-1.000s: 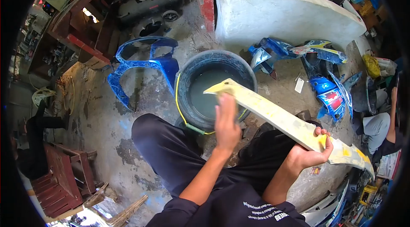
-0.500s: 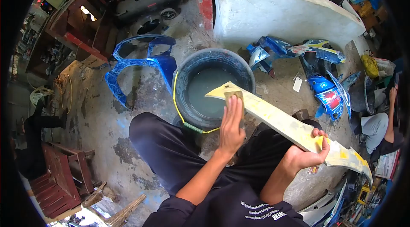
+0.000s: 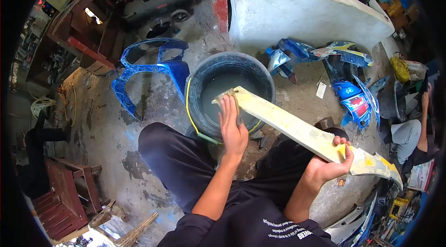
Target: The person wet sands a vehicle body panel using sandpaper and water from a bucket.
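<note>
The right hand [image 3: 331, 165] is gripping a yellow-and-white body panel [image 3: 290, 126]; the left hand [image 3: 231, 128], fingers extended, is holding sandpaper [image 3: 231, 93] against its pointed end over the bucket [image 3: 197, 111]. Beyond, blue fairings [image 3: 175, 69] are lying around.

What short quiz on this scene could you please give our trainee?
1. Multiple choice: what does the right hand grip?
a) the bucket's handle
b) the long yellow-and-white panel
c) a red bench
2. True or false: the left hand's extended fingers lie on a thin pad at the panel's pointed end.
3. Fill in the colour: the open, frame-like part on the floor, left of the dark bucket in the picture, is ____.

Key: 1 b; 2 true; 3 blue
</note>
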The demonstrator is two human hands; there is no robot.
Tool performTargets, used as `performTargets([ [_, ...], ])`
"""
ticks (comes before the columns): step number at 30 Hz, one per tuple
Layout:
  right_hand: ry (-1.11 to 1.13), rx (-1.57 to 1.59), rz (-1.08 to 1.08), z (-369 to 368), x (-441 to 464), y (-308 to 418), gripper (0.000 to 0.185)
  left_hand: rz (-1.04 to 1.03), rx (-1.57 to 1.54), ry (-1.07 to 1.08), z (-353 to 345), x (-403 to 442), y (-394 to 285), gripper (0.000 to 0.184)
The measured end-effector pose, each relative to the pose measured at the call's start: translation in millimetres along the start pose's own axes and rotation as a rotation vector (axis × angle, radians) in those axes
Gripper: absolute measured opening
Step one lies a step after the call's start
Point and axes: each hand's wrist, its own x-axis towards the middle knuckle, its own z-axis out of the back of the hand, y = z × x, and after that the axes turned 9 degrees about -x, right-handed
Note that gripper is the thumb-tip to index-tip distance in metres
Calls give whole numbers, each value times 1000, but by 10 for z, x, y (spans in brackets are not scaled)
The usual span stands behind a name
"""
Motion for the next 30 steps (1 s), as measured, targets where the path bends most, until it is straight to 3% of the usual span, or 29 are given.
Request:
performTargets([
  [2,36,17,15,20,-3,-46,16,-89,-89,105,-31,-52,-35,87],
  [3,15,18,46,-10,-21,-55,17,-113,-92,178,-20,-133,-187,74],
  [4,-8,19,81,-30,-35,-50,18,-115,-156,209,-59,-193,-188,74],
  [6,-31,-1,74,-50,-45,-17,19,-50,143,185,-13,-118,-128,71],
  [8,-36,14,43,-56,-35,16,18,24,-93,-37,-47,-5,246,68],
  [9,-51,-22,68,-44,-22,-10,19,82,-291,-108,-38,20,249,54],
  [10,-50,-23,72,-41,2,-1,19,82,-296,-108,2,25,257,54],
  [12,-44,9,89,-12,1,18,20,411,-873,-124,137,-38,276,45],
  [13,7,31,80,16,12,11,23,409,-1078,-213,100,-16,298,43],
  [17,-56,5,76,-53,-44,10,22,508,-1127,-215,141,-16,236,40],
  [19,-26,7,75,-20,-43,-7,23,372,-771,-127,164,16,86,43],
  [23,-4,-7,85,-64,-110,11,20,212,-751,-34,128,69,-72,50],
  [25,11,16,92,-70,-154,6,22,-83,-222,134,110,50,-214,60],
  [26,12,16,91,-63,-143,14,22,-82,-221,132,118,52,-204,60],
  [28,2,-27,115,-37,-98,46,22,-99,88,258,116,62,-154,76],
  [30,-12,-18,107,-23,-128,58,21,103,87,126,74,133,82,77],
])
